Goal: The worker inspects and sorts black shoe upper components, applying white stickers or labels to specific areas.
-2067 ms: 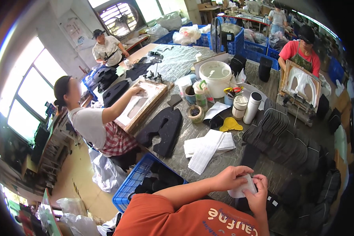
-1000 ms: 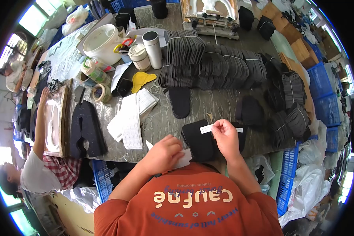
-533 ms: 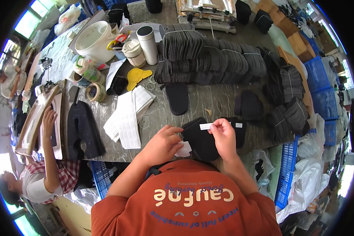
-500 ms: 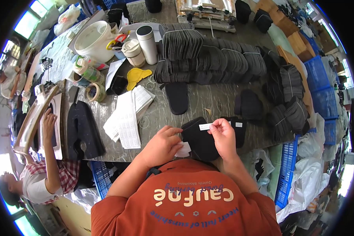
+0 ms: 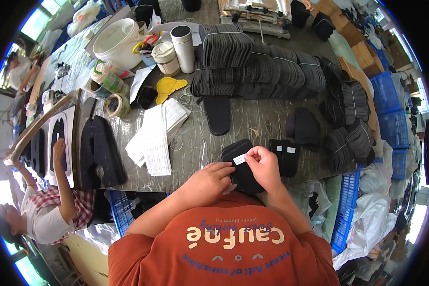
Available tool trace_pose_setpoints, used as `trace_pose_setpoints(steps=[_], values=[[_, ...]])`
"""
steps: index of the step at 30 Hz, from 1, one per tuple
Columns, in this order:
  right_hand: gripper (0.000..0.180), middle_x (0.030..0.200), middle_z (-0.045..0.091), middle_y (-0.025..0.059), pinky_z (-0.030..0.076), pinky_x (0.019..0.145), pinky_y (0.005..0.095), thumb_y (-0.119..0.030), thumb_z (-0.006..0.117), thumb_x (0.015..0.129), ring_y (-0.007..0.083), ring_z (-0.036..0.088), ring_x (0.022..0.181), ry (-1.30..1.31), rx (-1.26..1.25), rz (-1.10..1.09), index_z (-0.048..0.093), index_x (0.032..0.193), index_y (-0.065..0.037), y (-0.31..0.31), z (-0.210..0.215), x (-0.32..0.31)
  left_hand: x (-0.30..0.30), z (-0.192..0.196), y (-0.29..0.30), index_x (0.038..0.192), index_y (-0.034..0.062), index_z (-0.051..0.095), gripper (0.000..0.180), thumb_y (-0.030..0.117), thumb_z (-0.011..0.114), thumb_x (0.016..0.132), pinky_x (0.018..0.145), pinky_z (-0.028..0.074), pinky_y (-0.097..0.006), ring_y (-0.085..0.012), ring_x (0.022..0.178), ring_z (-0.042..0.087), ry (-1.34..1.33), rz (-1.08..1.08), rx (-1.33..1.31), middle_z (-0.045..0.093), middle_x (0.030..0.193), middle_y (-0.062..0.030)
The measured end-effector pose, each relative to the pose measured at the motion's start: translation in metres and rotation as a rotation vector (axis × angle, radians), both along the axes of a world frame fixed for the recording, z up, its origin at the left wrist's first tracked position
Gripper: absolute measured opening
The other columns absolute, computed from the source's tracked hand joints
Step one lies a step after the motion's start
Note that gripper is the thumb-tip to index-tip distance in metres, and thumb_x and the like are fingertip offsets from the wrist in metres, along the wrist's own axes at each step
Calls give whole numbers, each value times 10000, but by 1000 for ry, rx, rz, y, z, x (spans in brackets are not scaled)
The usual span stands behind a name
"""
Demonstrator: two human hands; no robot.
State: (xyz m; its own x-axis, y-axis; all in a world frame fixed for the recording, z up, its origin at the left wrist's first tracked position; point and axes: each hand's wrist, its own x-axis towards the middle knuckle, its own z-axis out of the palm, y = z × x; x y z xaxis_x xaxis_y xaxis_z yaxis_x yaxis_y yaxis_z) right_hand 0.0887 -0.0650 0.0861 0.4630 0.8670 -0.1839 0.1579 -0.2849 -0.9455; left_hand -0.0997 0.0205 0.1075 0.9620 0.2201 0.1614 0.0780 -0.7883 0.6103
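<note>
A thin black foam-like insole [image 5: 247, 177] lies at the table's near edge in front of me. With thumb and index finger my right hand [image 5: 263, 167] pinches the end of a small white label [image 5: 240, 159], which lies against the insole's upper part. My left hand [image 5: 209, 181] is closed, its fingertips at the insole's left edge. A white label sheet [image 5: 230, 189] peeks out beneath its fingers, mostly hidden. Right of my right hand, overlapping black insoles [image 5: 288, 161] carry white labels.
Bundled stacks of black insoles [image 5: 257, 78] stand behind, with a single black piece [image 5: 217, 116] before them. Printed sheets [image 5: 155, 143], a yellow pattern piece [image 5: 170, 88], cups [image 5: 182, 50] and a tub [image 5: 117, 43] are to the left. A co-worker's hand [image 5: 58, 155] is at a framed press.
My right hand has moved the label left and down onto the insole. My left hand has shifted right to the insole's edge. Another labelled insole now shows on the right.
</note>
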Motion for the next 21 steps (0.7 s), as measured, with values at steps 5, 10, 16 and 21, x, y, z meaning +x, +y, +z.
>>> trace_pose_setpoints(steps=[5, 10, 16, 21], values=[[60, 687, 624, 44, 469, 580, 242, -19, 646, 812, 81, 562, 615, -9, -10, 2, 601, 794, 15, 1, -1, 0, 0, -1, -1, 830, -24, 578, 175, 92, 655, 725, 963, 440, -419, -328, 1144, 528, -9, -1, 11, 588, 1185, -157], [53, 688, 626, 46, 473, 583, 245, -14, 643, 810, 82, 566, 615, -14, -3, -4, 602, 794, 18, 1, -4, 0, 1, 0, -3, 819, -21, 580, 172, 92, 660, 718, 959, 445, -419, -328, 1144, 529, -2, 4, 22, 571, 1211, -159], [74, 687, 628, 63, 473, 581, 244, -3, 651, 801, 83, 569, 618, -41, 25, 19, 591, 840, 17, 0, -9, 2, 8, -1, -5, 805, -21, 590, 166, 117, 646, 732, 932, 434, -406, -304, 1086, 536, 35, 10, 46, 546, 1254, -160], [236, 681, 631, 73, 473, 551, 251, 10, 691, 759, 89, 583, 600, -74, 18, -64, 516, 918, -5, 0, -10, 2, 9, -4, -7, 805, -15, 602, 162, 142, 612, 763, 932, 421, -382, -284, 1061, 537, 39, 6, 114, 540, 1276, -159]])
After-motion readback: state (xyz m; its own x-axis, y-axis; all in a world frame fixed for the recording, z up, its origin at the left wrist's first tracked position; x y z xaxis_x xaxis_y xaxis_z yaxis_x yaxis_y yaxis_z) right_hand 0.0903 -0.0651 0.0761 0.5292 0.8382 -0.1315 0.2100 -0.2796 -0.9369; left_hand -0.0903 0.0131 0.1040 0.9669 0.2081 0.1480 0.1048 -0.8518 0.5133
